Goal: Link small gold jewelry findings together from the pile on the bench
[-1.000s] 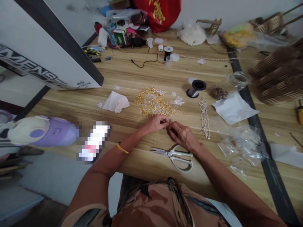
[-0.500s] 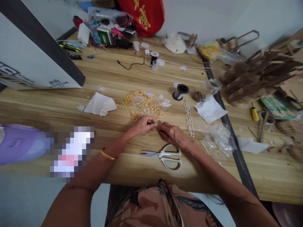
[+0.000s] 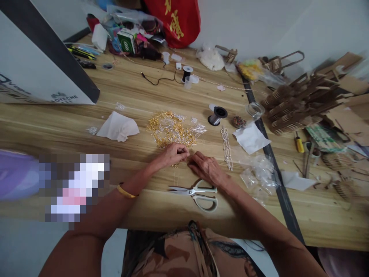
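My left hand (image 3: 173, 154) is closed, thumb and forefinger pinched together at the near edge of a pile of gold and silver beads (image 3: 168, 129). What the pinch holds is too small to make out. Close beside it, my right hand (image 3: 205, 166) rests low over the table with its fingers bent together, their tips partly hidden. Small gold rings (image 3: 175, 166) lie just below my left hand. Scissors (image 3: 196, 194) with pale handles lie nearer to me, blades pointing left. Several silver pins (image 3: 199, 130) sit at the pile's right side.
A wire spool (image 3: 217, 115), a silver chain (image 3: 226, 148), a white cloth (image 3: 251, 138) and clear plastic bags (image 3: 259, 173) lie to the right. Another white cloth (image 3: 118, 127) is at left, near a large box (image 3: 43, 57). Brown woven baskets (image 3: 296, 102) stand far right.
The whole view has shifted slightly, so most things appear a little further left. Both hands keep nearly the same pose beside the bead pile.
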The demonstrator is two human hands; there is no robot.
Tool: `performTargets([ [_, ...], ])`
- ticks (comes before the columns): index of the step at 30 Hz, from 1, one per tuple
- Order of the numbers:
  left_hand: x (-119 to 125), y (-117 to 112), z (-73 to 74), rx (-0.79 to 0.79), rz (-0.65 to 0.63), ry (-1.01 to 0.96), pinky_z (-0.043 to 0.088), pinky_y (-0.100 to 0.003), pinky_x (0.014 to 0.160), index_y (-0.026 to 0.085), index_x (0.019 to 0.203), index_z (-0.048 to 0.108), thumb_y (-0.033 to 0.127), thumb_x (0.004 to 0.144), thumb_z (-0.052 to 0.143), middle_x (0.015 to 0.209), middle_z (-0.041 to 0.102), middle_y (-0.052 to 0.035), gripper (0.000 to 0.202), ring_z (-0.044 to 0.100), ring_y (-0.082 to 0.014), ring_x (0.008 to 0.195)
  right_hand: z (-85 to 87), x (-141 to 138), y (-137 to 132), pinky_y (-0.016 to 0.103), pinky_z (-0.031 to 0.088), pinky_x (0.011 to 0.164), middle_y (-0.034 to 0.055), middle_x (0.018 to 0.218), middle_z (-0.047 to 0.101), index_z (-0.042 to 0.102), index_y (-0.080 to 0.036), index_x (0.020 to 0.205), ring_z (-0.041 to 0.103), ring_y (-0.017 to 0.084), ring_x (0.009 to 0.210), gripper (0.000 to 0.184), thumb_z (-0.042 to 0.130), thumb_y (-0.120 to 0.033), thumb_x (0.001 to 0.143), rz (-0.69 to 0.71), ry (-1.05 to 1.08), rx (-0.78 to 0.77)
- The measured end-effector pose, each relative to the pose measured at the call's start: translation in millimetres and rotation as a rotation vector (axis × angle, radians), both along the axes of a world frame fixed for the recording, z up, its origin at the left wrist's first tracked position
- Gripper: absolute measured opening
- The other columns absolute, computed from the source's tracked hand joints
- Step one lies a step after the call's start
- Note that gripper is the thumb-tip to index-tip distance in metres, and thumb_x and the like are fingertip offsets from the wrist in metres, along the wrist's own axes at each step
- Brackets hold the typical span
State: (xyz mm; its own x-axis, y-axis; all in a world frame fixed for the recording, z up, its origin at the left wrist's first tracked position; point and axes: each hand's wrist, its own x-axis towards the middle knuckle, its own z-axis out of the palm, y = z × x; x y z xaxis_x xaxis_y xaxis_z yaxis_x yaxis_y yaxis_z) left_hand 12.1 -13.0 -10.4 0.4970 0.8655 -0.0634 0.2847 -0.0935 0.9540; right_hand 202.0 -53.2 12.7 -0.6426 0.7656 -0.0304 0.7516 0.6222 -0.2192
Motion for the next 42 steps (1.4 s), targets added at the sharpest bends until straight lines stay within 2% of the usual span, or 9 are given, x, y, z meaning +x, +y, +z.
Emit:
performTargets([
  [11, 1.7, -1.9, -1.1, 0.067, 0.007, 0.056, 0.037, -0.018, 0.05, 0.011, 0.071, 0.065, 0.021, 0.076, 0.057, 0.058, 0.063, -0.001, 0.014, 0.052, -0.009, 0.052, 0.1, 13.3, 3.3, 0.025, 0.032, 0.053, 0.0068, 0.089, 0.06, 0.056, -0.016, 0.091, 0.057, 0.014, 0.065, 0.015, 0.044, -0.023, 0.095, -0.039, -0.12, 0.049],
  [16, 8.9, -4.8, -5.6, 0.099, 0.008, 0.067, 0.035, -0.019, 0.052, 0.012, 0.07, 0.067, 0.022, 0.074, 0.06, 0.06, 0.063, 0.0, 0.013, 0.049, -0.009, 0.054, -2.6, 24.9, 9.0, 0.023, 0.033, 0.053, 0.0059, 0.087, 0.059, 0.056, -0.017, 0.088, 0.056, 0.012, 0.064, 0.013, 0.046, -0.024, 0.093, -0.085, -0.042, 0.046],
  [19, 12.3, -6.4, -6.4, 0.075, 0.013, 0.075, 0.038, -0.019, 0.055, 0.012, 0.073, 0.069, 0.022, 0.074, 0.06, 0.064, 0.065, -0.0011, 0.013, 0.052, -0.0104, 0.058, -0.5, 27.6, 9.7, 0.022, 0.036, 0.054, 0.0039, 0.085, 0.058, 0.056, -0.018, 0.089, 0.056, 0.012, 0.064, 0.008, 0.048, -0.022, 0.091, -0.139, 0.109, 0.056],
  [22, 13.1, -6.7, -5.2, 0.076, 0.013, 0.086, 0.037, -0.019, 0.054, 0.013, 0.073, 0.069, 0.022, 0.074, 0.059, 0.062, 0.063, -0.0005, 0.013, 0.05, -0.0101, 0.057, 3.8, 24.9, 8.1, 0.022, 0.04, 0.055, 0.0047, 0.089, 0.057, 0.054, -0.019, 0.094, 0.055, 0.012, 0.063, 0.008, 0.048, -0.02, 0.09, -0.157, 0.318, 0.076],
  [26, 12.0, -6.2, -3.4, 0.092, 0.018, 0.113, 0.034, -0.02, 0.052, 0.013, 0.071, 0.068, 0.022, 0.074, 0.06, 0.058, 0.059, 0.001, 0.013, 0.047, -0.0093, 0.054, 4.0, 17.1, 6.2, 0.024, 0.047, 0.06, 0.0095, 0.107, 0.056, 0.05, -0.02, 0.11, 0.059, 0.013, 0.074, 0.019, 0.046, -0.02, 0.092, -0.067, 0.461, 0.066],
  [29, 11.2, -5.7, -4.0, 0.108, 0.03, 0.115, 0.034, -0.02, 0.052, 0.013, 0.07, 0.068, 0.021, 0.074, 0.06, 0.058, 0.059, 0.001, 0.012, 0.048, -0.0094, 0.054, -2.6, 12.2, 8.0, 0.023, 0.049, 0.061, 0.0106, 0.114, 0.054, 0.045, -0.02, 0.119, 0.059, 0.011, 0.072, 0.027, 0.046, -0.022, 0.092, -0.054, 0.537, -0.006],
  [31, 10.8, -5.2, -5.3, 0.116, 0.044, 0.104, 0.035, -0.02, 0.053, 0.013, 0.07, 0.067, 0.022, 0.075, 0.06, 0.059, 0.059, 0.0007, 0.013, 0.049, -0.0098, 0.055, -8.4, 9.9, 10.2, 0.023, 0.049, 0.06, 0.0101, 0.11, 0.057, 0.042, -0.02, 0.122, 0.059, 0.011, 0.068, 0.031, 0.048, -0.023, 0.091, -0.061, 0.575, -0.092],
  [36, 10.4, -3.9, -7.7, 0.097, 0.068, 0.059, 0.037, -0.019, 0.054, 0.013, 0.068, 0.065, 0.022, 0.075, 0.059, 0.062, 0.061, -0.0006, 0.013, 0.051, -0.0098, 0.057, -21.6, 5.1, 13.7, 0.026, 0.05, 0.069, 0.0067, 0.095, 0.064, 0.041, -0.018, 0.124, 0.063, 0.015, 0.076, 0.04, 0.052, -0.016, 0.086, -0.061, 0.563, -0.163],
  [42, 9.7, -3.8, -8.0, 0.098, 0.078, 0.057, 0.037, -0.019, 0.053, 0.013, 0.065, 0.063, 0.024, 0.076, 0.058, 0.06, 0.059, 0.0005, 0.016, 0.049, -0.0095, 0.056, -28.7, 3.0, 13.3, 0.032, 0.049, 0.083, 0.0114, 0.113, 0.063, 0.038, -0.017, 0.129, 0.063, 0.02, 0.096, 0.039, 0.046, -0.018, 0.091, -0.02, 0.464, -0.074],
])
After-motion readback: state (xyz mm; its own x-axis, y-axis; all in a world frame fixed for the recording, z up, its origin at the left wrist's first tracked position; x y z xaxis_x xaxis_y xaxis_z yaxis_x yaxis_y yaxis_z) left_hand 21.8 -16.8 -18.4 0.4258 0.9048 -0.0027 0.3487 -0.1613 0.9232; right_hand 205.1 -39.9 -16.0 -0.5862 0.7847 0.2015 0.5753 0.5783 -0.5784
